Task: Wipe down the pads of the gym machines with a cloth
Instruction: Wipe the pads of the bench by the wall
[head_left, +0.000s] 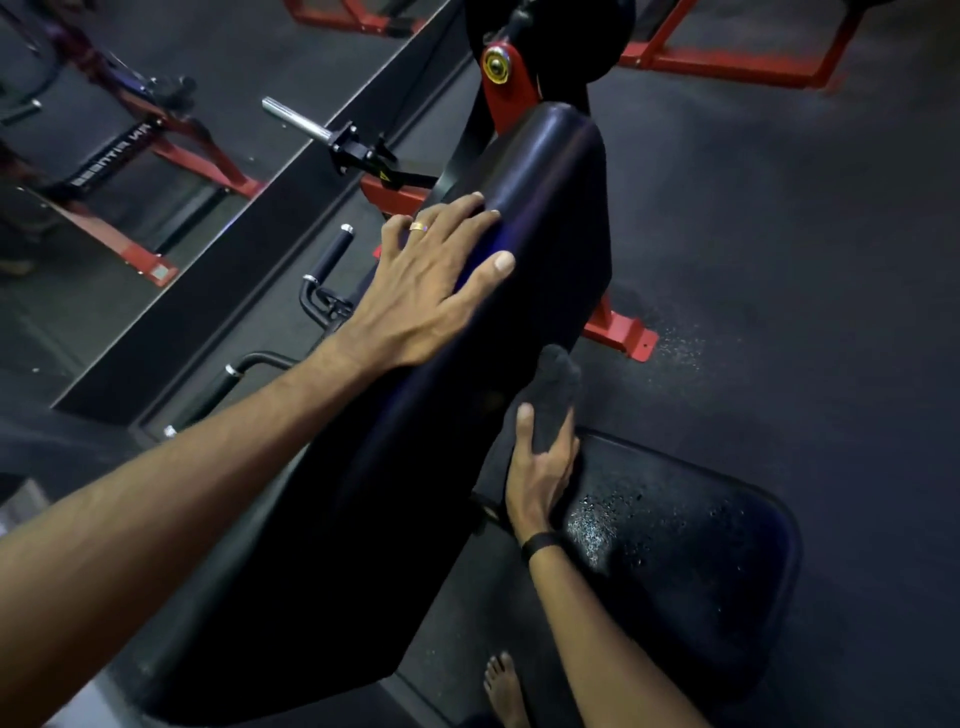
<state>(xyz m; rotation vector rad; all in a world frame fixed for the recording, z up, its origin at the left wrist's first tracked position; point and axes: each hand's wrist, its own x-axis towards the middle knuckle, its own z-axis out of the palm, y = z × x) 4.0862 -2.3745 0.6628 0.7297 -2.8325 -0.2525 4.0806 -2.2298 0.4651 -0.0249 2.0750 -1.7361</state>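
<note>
- The left hand (426, 291) lies flat on the long black padded back pad (540, 234).
- The right hand (540, 467) presses a dark grey cloth (558, 395) against that pad's right side.
- The black padded seat (691, 561) lies to the right, below.
- A bare foot (506, 691) stands on the floor before the seat.

Dim, bluish light from above leaves the lower left of the frame nearly black, a soft sheen running along the back pad (540, 171) and glinting on wet droplets on the seat pad (675, 545), while wide-angle bending curves the slightly soft edges.
</note>
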